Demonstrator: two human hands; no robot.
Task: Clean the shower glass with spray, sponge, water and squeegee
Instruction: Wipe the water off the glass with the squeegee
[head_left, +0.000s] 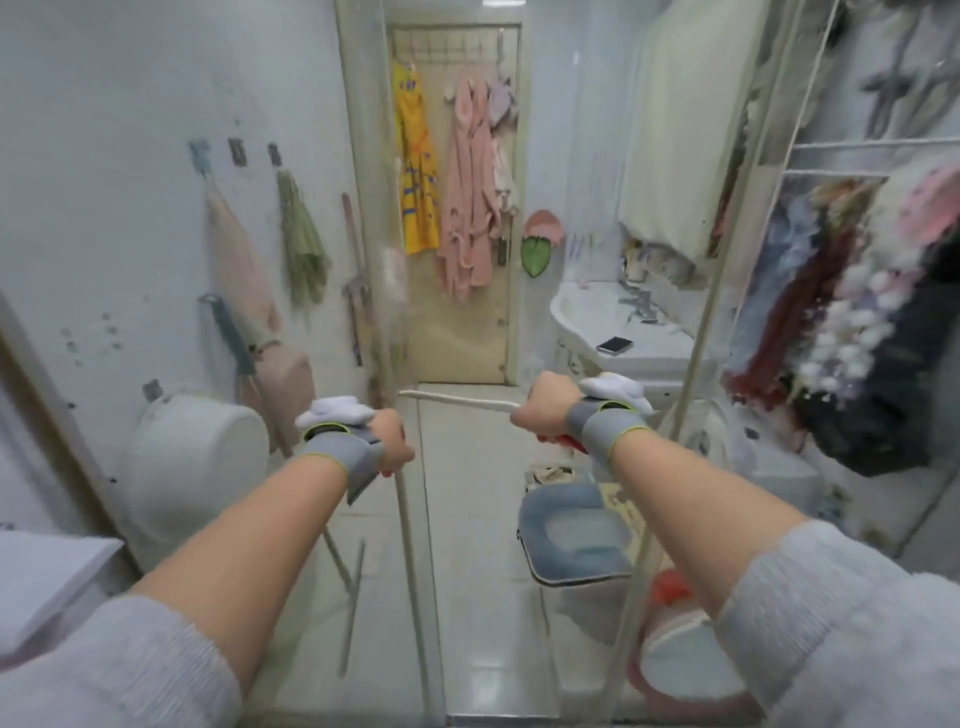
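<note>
**Squeegee held level against the shower glass**

The right hand (543, 410) is curled round a red handle that shows just below the wrist, and from that grip a long, pale squeegee (460, 401) blade runs out leftward, nearly horizontal, its free end reaching toward the vertical edge of the shower glass (171, 291). The blade's long axis lies across the pane, so the coming stroke likely calls for a pull straight down, at right angles to it. The right hand is the one doing the work; its fingers are closed tight on the handle.

The left hand (390, 441) sits lower and to the left, at the pale upright frame strip (410, 545) of the glass. Its fingers look wrapped around that strip, with a small red thing showing under the palm, though the view is too soft there to say what it is. The blade tip and the left hand are near but apart.

The glass is clear and hard, with a hazy, streaked film and scattered dark specks on the left pane. Both wrists wear grey fabric bands topped with white padded pieces; the sleeves are a soft ribbed knit. Beyond the glass are a glossy white toilet (192, 457), a sink (613, 322) and cloth robes hung on the door.
</note>
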